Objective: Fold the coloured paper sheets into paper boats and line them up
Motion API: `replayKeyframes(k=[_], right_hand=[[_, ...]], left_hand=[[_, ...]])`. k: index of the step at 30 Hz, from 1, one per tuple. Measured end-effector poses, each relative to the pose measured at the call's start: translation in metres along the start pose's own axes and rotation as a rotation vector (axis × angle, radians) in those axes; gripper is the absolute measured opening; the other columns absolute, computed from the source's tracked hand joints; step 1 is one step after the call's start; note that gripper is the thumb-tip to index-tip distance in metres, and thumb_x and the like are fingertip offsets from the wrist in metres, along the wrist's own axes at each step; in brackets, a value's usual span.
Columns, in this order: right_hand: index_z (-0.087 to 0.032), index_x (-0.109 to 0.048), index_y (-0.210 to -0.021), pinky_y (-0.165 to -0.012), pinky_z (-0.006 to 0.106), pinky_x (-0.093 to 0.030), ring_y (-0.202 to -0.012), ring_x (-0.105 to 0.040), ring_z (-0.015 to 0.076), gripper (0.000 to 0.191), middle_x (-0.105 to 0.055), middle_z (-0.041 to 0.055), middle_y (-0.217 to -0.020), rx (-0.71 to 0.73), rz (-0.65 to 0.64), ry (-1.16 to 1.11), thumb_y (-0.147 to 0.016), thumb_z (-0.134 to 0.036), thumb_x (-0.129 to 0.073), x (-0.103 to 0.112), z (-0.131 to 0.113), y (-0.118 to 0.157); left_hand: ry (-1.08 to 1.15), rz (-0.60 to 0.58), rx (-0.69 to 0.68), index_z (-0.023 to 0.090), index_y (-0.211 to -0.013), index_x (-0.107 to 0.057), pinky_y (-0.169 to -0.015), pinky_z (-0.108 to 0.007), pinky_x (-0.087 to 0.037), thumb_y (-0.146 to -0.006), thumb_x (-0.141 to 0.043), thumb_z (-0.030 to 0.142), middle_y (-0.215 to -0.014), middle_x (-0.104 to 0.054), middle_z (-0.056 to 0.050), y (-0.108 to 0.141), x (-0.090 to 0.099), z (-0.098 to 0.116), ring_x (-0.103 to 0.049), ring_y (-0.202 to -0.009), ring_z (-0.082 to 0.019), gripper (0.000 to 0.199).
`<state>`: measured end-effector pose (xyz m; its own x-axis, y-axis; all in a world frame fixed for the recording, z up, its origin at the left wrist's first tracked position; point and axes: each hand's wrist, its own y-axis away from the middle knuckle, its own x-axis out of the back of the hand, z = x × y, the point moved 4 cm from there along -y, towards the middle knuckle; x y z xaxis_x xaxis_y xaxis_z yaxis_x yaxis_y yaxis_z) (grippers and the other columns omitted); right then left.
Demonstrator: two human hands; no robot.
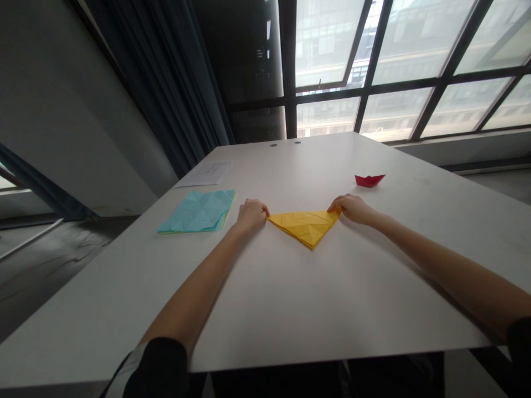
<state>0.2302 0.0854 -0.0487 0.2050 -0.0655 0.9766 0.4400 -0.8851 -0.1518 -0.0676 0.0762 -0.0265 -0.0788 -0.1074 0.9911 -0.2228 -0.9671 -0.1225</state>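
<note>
A sheet of yellow paper (309, 225), folded into a triangle and creased, lies on the white table with its point towards me. My left hand (251, 213) pinches its left corner between thumb and fingers. At the opposite corner, my right hand (352, 209) has its fingers closed on the paper too. The long folded edge runs between both hands on the far side. Just left of my left hand is a stack of creased paper sheets (199, 211), light blue on top with a green edge showing. Beyond my right hand sits a small red paper boat (369, 181).
The white table (286, 309) stretches from me towards the windows (332, 50). A printed white sheet (206, 173) lies by its left edge, behind the blue stack. Two round grommets (274, 145) are set near the far edge. A dark blue curtain (166, 72) hangs at the left.
</note>
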Motion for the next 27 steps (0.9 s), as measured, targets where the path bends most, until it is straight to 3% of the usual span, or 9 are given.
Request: replayKeyframes(k=[4, 10, 15, 19, 23, 27], right_hand=[[-0.029, -0.068, -0.093, -0.084, 0.040, -0.037, -0.100, -0.052, 0.0244, 0.039, -0.063, 0.0012, -0.108, 0.025, -0.021, 0.084, -0.074, -0.009, -0.041, 0.004, -0.015, 0.002], [-0.025, -0.067, -0.096, -0.081, 0.039, -0.037, -0.099, -0.051, 0.0252, 0.029, -0.063, 0.0058, -0.106, 0.125, 0.016, 0.145, -0.082, -0.023, -0.041, 0.006, -0.046, 0.008], [-0.024, -0.063, -0.105, -0.079, 0.036, -0.039, -0.094, -0.054, 0.0232, 0.034, -0.064, 0.0082, -0.104, 0.197, -0.024, 0.137, -0.087, -0.032, -0.036, 0.004, -0.065, 0.014], [-0.022, -0.060, -0.110, -0.082, 0.037, -0.040, -0.095, -0.055, 0.0235, 0.037, -0.061, 0.0092, -0.107, 0.193, -0.020, 0.126, -0.088, -0.037, -0.034, 0.002, -0.069, 0.016], [-0.019, -0.053, -0.119, -0.092, 0.040, -0.037, -0.106, -0.051, 0.0252, 0.044, -0.055, 0.0115, -0.120, 0.206, -0.027, 0.063, -0.087, -0.043, -0.035, -0.005, -0.069, 0.018], [-0.016, -0.034, -0.136, -0.103, 0.044, -0.027, -0.127, -0.033, 0.0270, 0.061, -0.036, 0.0129, -0.140, 0.223, -0.111, -0.032, -0.087, -0.053, -0.028, -0.019, -0.066, 0.019]], left_hand=[[-0.062, 0.023, -0.004, 0.024, -0.081, -0.071, -0.081, -0.038, -0.041, -0.074, -0.043, 0.022, -0.092, -0.065, -0.006, 0.004, 0.002, 0.009, -0.050, -0.097, -0.026, 0.029], [-0.077, 0.001, -0.144, 0.023, -0.092, -0.067, -0.086, -0.040, -0.035, -0.082, -0.039, 0.024, -0.103, -0.061, -0.008, 0.017, 0.000, 0.050, -0.047, -0.102, -0.025, 0.030], [-0.093, -0.060, -0.276, 0.022, -0.094, -0.066, -0.081, -0.037, -0.038, -0.083, -0.039, 0.018, -0.098, -0.061, -0.009, 0.025, -0.002, 0.075, -0.050, -0.096, -0.023, 0.030], [-0.085, -0.038, -0.321, 0.020, -0.094, -0.065, -0.080, -0.036, -0.040, -0.086, -0.034, 0.026, -0.097, -0.061, -0.010, 0.030, -0.004, 0.084, -0.053, -0.093, -0.023, 0.032], [-0.011, -0.070, -0.338, 0.018, -0.112, -0.055, -0.089, -0.035, -0.039, -0.088, -0.030, 0.042, -0.116, -0.056, -0.010, 0.033, -0.014, 0.092, -0.050, -0.106, -0.023, 0.042], [0.025, -0.213, -0.303, 0.017, -0.136, -0.029, -0.104, -0.041, -0.024, -0.085, -0.025, 0.057, -0.143, -0.028, -0.011, 0.035, -0.027, 0.094, -0.026, -0.130, -0.027, 0.065]])
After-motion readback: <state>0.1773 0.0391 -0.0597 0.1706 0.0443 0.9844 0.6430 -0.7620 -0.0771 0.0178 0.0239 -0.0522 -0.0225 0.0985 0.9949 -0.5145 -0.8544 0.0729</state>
